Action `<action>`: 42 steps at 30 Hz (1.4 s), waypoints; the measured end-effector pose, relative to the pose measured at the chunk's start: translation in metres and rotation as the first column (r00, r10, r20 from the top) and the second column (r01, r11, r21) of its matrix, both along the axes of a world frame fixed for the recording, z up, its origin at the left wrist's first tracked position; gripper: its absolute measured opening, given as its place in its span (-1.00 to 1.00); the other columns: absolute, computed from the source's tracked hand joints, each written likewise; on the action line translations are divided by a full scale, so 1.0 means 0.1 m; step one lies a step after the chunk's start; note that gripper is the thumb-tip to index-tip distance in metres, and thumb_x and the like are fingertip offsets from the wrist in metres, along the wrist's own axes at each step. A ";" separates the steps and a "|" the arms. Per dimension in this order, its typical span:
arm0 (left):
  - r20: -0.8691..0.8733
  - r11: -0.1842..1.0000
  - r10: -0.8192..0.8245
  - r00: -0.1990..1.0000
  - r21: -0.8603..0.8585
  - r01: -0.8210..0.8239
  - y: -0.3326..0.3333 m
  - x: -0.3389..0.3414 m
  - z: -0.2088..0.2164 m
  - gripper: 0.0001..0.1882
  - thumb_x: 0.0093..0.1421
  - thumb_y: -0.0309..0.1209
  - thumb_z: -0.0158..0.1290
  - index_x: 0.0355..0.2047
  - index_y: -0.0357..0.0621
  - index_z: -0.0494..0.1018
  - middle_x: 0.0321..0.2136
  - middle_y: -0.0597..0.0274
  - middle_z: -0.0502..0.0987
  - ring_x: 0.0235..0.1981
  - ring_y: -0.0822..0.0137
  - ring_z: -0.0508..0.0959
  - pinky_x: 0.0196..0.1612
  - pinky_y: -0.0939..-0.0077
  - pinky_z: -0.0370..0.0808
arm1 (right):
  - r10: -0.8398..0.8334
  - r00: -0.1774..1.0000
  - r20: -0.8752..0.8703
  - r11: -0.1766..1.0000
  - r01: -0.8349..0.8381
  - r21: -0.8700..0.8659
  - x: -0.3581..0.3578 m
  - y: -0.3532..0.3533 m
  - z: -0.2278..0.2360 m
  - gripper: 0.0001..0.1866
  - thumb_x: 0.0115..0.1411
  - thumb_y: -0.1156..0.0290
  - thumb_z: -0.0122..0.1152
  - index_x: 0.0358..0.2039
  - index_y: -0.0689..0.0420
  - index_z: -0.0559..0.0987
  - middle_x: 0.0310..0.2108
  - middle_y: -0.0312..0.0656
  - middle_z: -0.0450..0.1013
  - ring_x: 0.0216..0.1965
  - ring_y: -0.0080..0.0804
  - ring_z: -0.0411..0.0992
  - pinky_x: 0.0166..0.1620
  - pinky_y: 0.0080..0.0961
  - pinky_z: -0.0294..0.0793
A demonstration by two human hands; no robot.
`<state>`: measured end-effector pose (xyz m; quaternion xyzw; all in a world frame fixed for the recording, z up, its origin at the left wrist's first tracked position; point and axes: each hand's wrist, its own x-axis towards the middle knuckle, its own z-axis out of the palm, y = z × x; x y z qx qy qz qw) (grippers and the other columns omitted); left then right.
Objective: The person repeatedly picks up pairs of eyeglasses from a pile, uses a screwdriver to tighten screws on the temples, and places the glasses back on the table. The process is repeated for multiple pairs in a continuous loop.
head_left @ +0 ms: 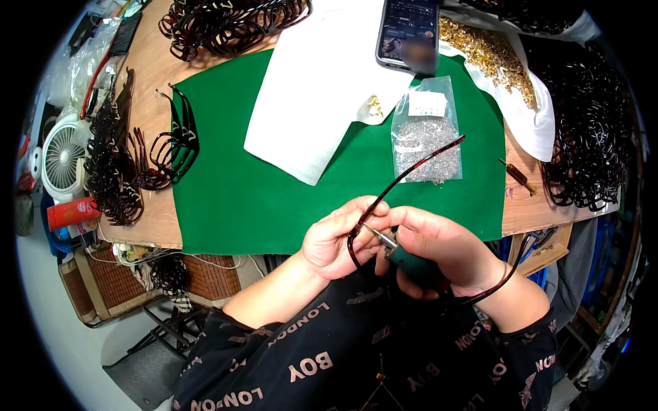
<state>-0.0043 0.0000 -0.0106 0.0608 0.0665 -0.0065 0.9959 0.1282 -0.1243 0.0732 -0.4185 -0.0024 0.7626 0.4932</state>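
Note:
Close to my body, my left hand pinches a dark brown-red eyeglass frame near its hinge. One temple slants up and to the right over the green mat. Another temple curves past my right wrist, and the front of the frame is mostly hidden by my hands and dark shirt. In my right hand, a dark green electric screwdriver is gripped, its metal tip pointing at the hinge area. Whether the tip touches a screw is too small to tell. Beyond the hands lies a clear bag of small silver screws.
Piles of dark eyeglass frames lie at the left, the back and the right. A white cloth covers part of the mat, with a phone on it. Gold-coloured small parts and a small screwdriver lie at right.

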 end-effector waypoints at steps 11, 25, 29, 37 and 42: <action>0.033 0.963 -0.048 0.998 0.265 0.037 0.11 -0.17 0.30 -0.78 0.13 -0.41 0.01 -0.23 -0.23 0.36 -0.47 0.26 0.44 -0.52 0.47 0.40 -0.46 0.66 0.30 | 0.154 0.987 -0.042 0.940 -0.133 0.315 0.20 -0.20 -0.17 -0.60 0.23 0.26 -0.04 -0.01 0.26 0.26 -0.36 0.06 0.39 -0.69 -0.43 0.32 -0.68 -0.67 0.24; 0.146 -0.533 0.834 0.532 0.465 0.707 0.86 -0.85 1.05 -0.86 0.04 -0.40 0.00 -0.53 -0.22 0.40 -0.62 0.00 0.46 -0.55 0.01 0.49 -0.46 0.22 0.43 | -0.239 0.927 0.290 0.959 0.179 0.221 0.34 -0.34 -0.41 -0.66 0.25 0.31 -0.09 -0.06 0.28 0.26 -0.41 0.00 0.36 -0.70 -0.41 0.31 -0.72 -0.64 0.26; 0.266 -0.607 0.789 0.553 0.202 0.769 1.51 -0.58 0.80 -0.84 -0.12 -0.43 0.12 -0.53 -0.24 0.42 -0.37 0.06 0.45 -0.22 0.08 0.41 -0.18 0.21 0.34 | -0.275 0.915 0.294 0.953 0.219 0.210 0.31 -0.42 -0.44 -0.68 0.25 0.32 -0.10 -0.08 0.28 0.30 -0.41 -0.02 0.36 -0.70 -0.42 0.31 -0.71 -0.65 0.25; 0.226 -0.546 0.837 0.498 0.289 0.786 3.05 0.35 0.60 -0.70 -0.05 -0.48 0.03 -0.25 -0.27 0.39 -0.19 -0.14 0.41 -0.10 -0.03 0.39 -0.09 0.18 0.36 | -0.283 0.900 0.332 0.941 0.194 0.277 0.25 -0.41 -0.44 -0.63 0.23 0.34 -0.07 -0.02 0.27 0.27 -0.39 -0.08 0.35 -0.66 -0.44 0.32 -0.65 -0.68 0.27; 0.161 -0.826 0.501 0.850 0.383 0.414 2.39 0.46 0.90 -0.77 0.04 -0.45 0.05 -0.26 -0.22 0.40 -0.35 0.02 0.50 -0.27 0.13 0.50 -0.18 0.35 0.41 | -0.226 0.238 0.945 0.963 -0.094 0.254 0.40 -0.58 -0.35 -0.70 0.14 0.44 0.08 -0.12 0.27 0.42 -0.37 -0.16 0.39 -0.44 -0.35 0.39 -0.37 -0.53 0.39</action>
